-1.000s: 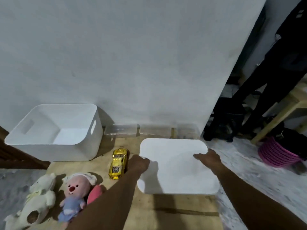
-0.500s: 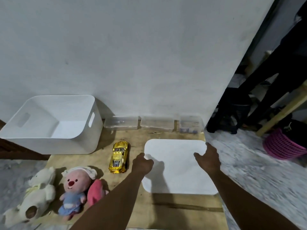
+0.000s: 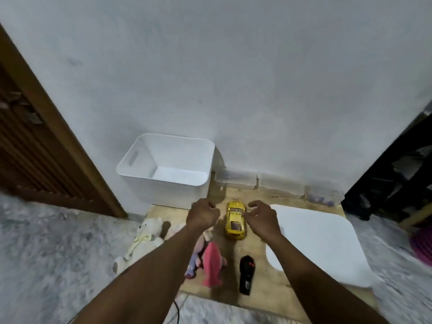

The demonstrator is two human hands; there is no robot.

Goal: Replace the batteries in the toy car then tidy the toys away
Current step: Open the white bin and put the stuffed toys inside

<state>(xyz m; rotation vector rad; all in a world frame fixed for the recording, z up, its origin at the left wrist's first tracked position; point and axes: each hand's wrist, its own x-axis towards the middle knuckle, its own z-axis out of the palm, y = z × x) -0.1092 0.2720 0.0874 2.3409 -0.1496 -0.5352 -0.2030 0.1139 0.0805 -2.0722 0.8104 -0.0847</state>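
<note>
A gold toy car (image 3: 235, 219) stands on a wooden board (image 3: 261, 251) on the floor. My left hand (image 3: 202, 213) hovers just left of the car, fingers loosely curled, holding nothing. My right hand (image 3: 263, 217) hovers just right of it, fingers spread and bent, also holding nothing. A black remote control (image 3: 246, 274) lies nearer to me. The white lid (image 3: 327, 244) lies flat at the right. An open white bin (image 3: 168, 169) stands behind by the wall. A white teddy (image 3: 145, 239), a pink plush (image 3: 211, 263) and another doll partly under my left arm lie at the left.
Clear plastic boxes (image 3: 236, 180) line the wall behind the board. A brown wooden door (image 3: 35, 141) is at the far left. Dark furniture (image 3: 397, 171) and a pink basket (image 3: 422, 244) are at the right. Grey marbled floor surrounds the board.
Both hands have let go of the white lid, which now lies flat, and moved left to either side of the gold car. The camera has swung left.
</note>
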